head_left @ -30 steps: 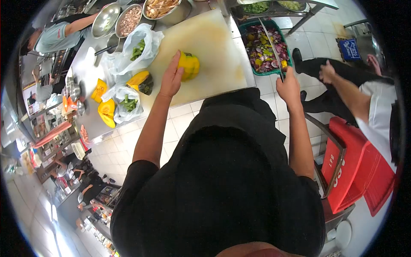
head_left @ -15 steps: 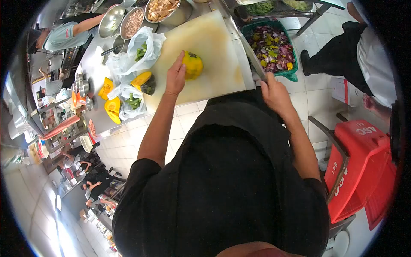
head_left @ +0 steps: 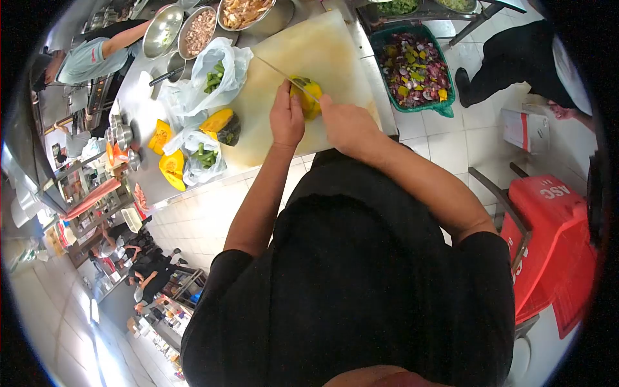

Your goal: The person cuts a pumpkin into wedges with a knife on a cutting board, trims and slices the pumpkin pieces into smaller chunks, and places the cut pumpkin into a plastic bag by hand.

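Observation:
A yellow squash piece with some dark green skin [head_left: 311, 105] rests on the white cutting board [head_left: 322, 45]. My left hand [head_left: 287, 119] steadies its left side, fingers closed against it. My right hand [head_left: 348, 126] is wrapped round the handle of a knife [head_left: 284, 73], whose blade lies across the top of the squash and points to the upper left. Left of the board are a dark-skinned squash wedge [head_left: 222, 126], two orange squash pieces [head_left: 171, 169] and plastic bags [head_left: 227, 64] with green vegetable pieces.
Metal bowls of chopped food [head_left: 198, 32] stand at the back left. A green-lined crate of chopped purple and yellow vegetables [head_left: 416, 71] is right of the board. A red bin [head_left: 548, 238] stands at the right. Co-workers [head_left: 97, 61] are at left and right.
My right hand has brought the knife from beside the crate leftward onto the squash. My left hand remains against the squash. The co-worker on the right has shifted farther right.

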Demonstrator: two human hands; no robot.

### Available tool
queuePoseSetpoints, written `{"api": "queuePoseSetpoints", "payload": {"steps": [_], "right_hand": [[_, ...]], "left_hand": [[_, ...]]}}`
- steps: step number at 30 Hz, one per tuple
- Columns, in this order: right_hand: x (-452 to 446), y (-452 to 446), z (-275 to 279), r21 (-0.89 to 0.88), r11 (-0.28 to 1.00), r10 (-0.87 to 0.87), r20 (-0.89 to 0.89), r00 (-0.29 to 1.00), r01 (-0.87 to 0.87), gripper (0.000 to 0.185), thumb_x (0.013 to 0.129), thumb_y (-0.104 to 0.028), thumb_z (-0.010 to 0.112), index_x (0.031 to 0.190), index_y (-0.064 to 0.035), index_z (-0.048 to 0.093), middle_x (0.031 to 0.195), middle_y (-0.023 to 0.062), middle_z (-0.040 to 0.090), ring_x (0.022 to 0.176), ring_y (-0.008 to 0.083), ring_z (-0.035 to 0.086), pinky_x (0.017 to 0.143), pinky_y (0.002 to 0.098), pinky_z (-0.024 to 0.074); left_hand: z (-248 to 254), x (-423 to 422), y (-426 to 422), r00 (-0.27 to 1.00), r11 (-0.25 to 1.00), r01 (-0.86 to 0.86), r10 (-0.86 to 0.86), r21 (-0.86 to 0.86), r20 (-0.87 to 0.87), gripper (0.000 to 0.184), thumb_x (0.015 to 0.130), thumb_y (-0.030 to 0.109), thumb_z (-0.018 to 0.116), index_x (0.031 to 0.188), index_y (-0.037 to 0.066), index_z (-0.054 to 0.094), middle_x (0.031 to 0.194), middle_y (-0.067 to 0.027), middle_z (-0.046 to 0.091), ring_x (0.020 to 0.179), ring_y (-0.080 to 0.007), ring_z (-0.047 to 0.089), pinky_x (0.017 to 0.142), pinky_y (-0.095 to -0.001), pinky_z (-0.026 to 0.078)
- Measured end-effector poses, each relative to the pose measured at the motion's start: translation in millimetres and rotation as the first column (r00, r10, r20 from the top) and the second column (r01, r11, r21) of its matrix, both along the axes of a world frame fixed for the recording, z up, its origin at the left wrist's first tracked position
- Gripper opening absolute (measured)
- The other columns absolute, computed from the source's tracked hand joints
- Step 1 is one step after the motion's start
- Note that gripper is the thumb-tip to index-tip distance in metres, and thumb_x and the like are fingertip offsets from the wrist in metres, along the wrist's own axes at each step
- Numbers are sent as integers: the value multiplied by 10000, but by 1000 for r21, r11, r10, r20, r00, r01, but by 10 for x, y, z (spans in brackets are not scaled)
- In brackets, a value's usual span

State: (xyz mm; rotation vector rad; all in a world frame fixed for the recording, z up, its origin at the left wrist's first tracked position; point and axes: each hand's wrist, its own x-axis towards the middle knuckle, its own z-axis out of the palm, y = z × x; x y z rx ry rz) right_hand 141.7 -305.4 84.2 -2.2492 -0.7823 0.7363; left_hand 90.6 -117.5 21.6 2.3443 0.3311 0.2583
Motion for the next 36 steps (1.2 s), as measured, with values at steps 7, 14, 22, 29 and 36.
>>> {"api": "queuePoseSetpoints", "payload": {"steps": [7, 14, 22, 29, 36], "right_hand": [[-23, 105, -196, 63, 998, -30, 93, 995, 24, 187, 938, -96, 462, 1095, 6, 472, 843, 246, 693, 795, 462, 680, 720, 565, 532], [231, 242, -450, -43, 999, 0, 151, 989, 7, 187, 916, -89, 502, 1085, -8, 495, 845, 240, 691, 801, 463, 676, 722, 567, 526], [213, 84, -191, 0, 998, -70, 55, 996, 70, 219, 906, -76, 501, 1115, -12, 507, 908, 263, 695, 866, 472, 672, 775, 565, 520], [173, 189, 71, -104, 994, 16, -32, 999, -19, 199, 911, -76, 504, 1099, -9, 494, 886, 250, 695, 852, 463, 675, 758, 558, 523], [269, 253, -236, -18, 1000, 13, 35, 999, -12, 191, 910, -83, 521, 1076, 3, 484, 886, 240, 690, 852, 457, 671, 745, 556, 516]], "left_hand": [[-144, 6, 60, 993, 996, 40, -48, 83, 104, 425, 1000, 126, 512, 1382, -61, 509, 1293, -283, 600, 1166, -444, 599, 995, -449, 488], [-144, 14, 69, 989, 995, 55, -66, 85, 129, 414, 1022, 146, 484, 1382, -53, 532, 1353, -263, 596, 1241, -403, 592, 1064, -424, 451], [-117, 11, 63, 980, 992, 72, -89, 101, 179, 420, 983, 81, 515, 1377, -64, 521, 1331, -286, 590, 1232, -447, 570, 1062, -458, 449], [-112, 21, 62, 989, 997, 51, -59, 58, 134, 409, 989, 85, 504, 1365, -77, 522, 1332, -293, 583, 1228, -457, 567, 1063, -463, 448], [-114, 37, 50, 984, 991, 59, -77, 116, 158, 417, 1017, 143, 483, 1375, -65, 529, 1323, -275, 608, 1209, -412, 604, 1046, -433, 463]]}}
